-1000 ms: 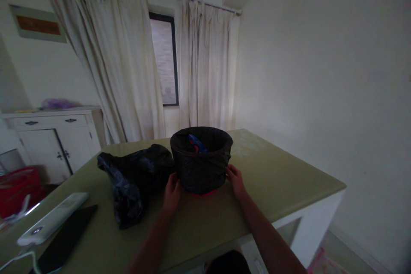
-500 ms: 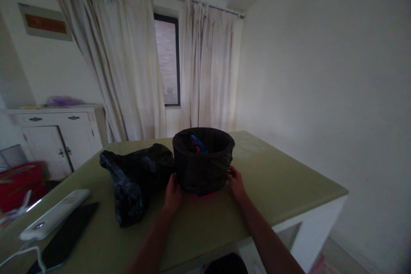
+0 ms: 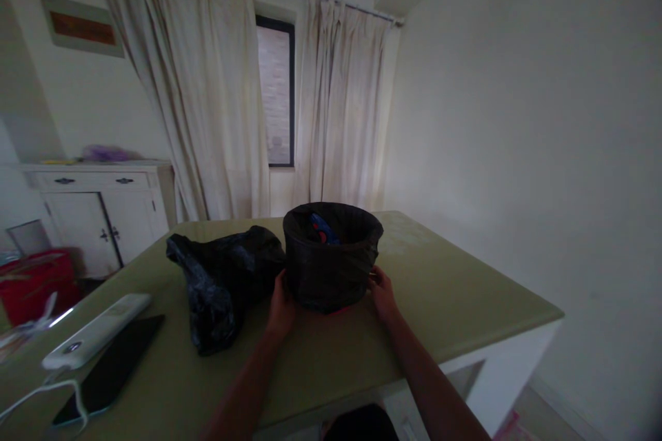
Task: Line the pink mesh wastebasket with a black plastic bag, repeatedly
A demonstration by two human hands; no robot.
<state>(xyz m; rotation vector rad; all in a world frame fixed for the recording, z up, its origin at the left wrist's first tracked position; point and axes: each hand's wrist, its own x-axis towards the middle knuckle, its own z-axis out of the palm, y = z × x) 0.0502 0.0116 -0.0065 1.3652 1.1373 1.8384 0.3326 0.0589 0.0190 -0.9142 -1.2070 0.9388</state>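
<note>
A small round bin [image 3: 331,262] lined with a black bag stands on the green table [image 3: 465,289]. Something blue and red [image 3: 321,227] shows inside it. My left hand [image 3: 282,306] presses against the bin's lower left side, fingers curled on the liner. My right hand [image 3: 381,293] rests against its lower right side, fingers bent round the liner. A filled black plastic bag [image 3: 222,279] lies on the table just left of the bin, touching it.
A white remote [image 3: 96,340] and a dark phone [image 3: 111,368] with a white cable lie at the table's left. A white cabinet [image 3: 103,210] and a red box [image 3: 31,282] stand at the left. Curtains and a window are behind; a wall is at the right.
Both hands have stayed at the bin's sides. The view has shifted slightly, so the bin and bag sit a little further right in the picture.
</note>
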